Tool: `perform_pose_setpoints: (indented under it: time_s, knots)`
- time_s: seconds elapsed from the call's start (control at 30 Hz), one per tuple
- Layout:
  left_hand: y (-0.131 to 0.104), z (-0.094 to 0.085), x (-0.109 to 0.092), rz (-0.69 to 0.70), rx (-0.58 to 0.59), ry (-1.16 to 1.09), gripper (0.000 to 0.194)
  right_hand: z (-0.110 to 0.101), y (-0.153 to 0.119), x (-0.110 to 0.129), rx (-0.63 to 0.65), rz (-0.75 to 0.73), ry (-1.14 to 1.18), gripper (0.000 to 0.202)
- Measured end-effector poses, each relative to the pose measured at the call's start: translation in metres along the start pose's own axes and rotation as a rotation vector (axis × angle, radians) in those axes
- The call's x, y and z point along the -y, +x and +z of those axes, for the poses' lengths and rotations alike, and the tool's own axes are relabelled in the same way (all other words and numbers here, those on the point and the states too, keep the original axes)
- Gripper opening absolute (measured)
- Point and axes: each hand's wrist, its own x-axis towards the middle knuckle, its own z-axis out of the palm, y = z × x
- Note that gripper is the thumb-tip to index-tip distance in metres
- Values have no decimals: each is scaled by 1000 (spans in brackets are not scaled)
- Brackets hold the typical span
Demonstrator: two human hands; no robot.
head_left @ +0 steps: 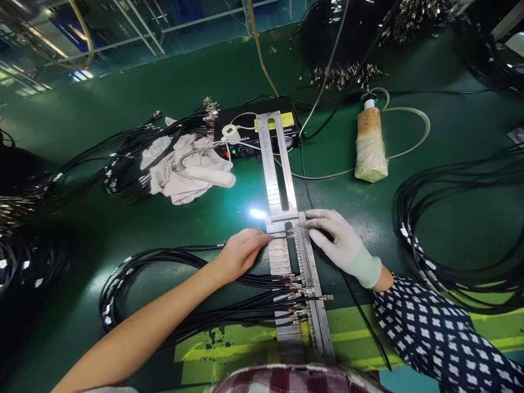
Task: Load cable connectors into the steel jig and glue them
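My bare left hand (245,251) is closed in a pinch on a thin black cable at the left edge of a slotted metal fixture (279,257). The cable's end reaches across the fixture's slot. My right hand (339,243), in a white glove, has its fingers stretched out and apart, the tips touching the metal rail (313,289) along the fixture's right side. Nearer my body, several black cables (241,303) lie across the fixture with small metal connectors (301,292) at their ends. Their other parts loop left in a coil (108,308).
Behind the fixture sits a black control box (249,143), with a slotted metal plate (268,164) leaning across it. A white-handled tool (210,176) rests on a crumpled cloth (176,188). A wrapped bottle (370,147) with tubing stands right. Cable coils (409,234) lie at right.
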Motion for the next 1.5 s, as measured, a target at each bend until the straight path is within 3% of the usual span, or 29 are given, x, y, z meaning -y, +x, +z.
perform_pose_setpoints:
  time_s: [0.1,0.3,0.47,0.67,0.8,1.03,1.17,1.27,1.37,1.5]
  knots:
    - [-2,1,1,43,9,54,30,0,0,-1,0,-10,1,18]
    - [-1,8,0,-37,-39,-37,24,-1,1,0,5,-31,-14,17]
    - [4,9,1,81,-64,157,30,0,1,-3,-7,-60,-53,19]
    - [4,7,0,46,-70,62,27,1,0,-3,-22,-60,-62,20]
    - [5,5,0,101,-30,156,33,1,-1,-1,-36,-54,-42,21]
    - [9,9,-2,-44,-78,-39,26,2,-1,-3,-23,-33,-24,22]
    - [4,15,2,-56,-68,-42,26,3,0,-5,-21,-25,-27,21]
    - [-3,17,1,-6,-78,82,29,2,-1,-7,-16,-33,-28,22]
    - [-11,15,-4,-17,-101,358,35,5,-1,-7,-10,-30,-90,24]
    - [-18,15,-11,-14,-60,526,40,19,3,2,-2,42,-335,34]
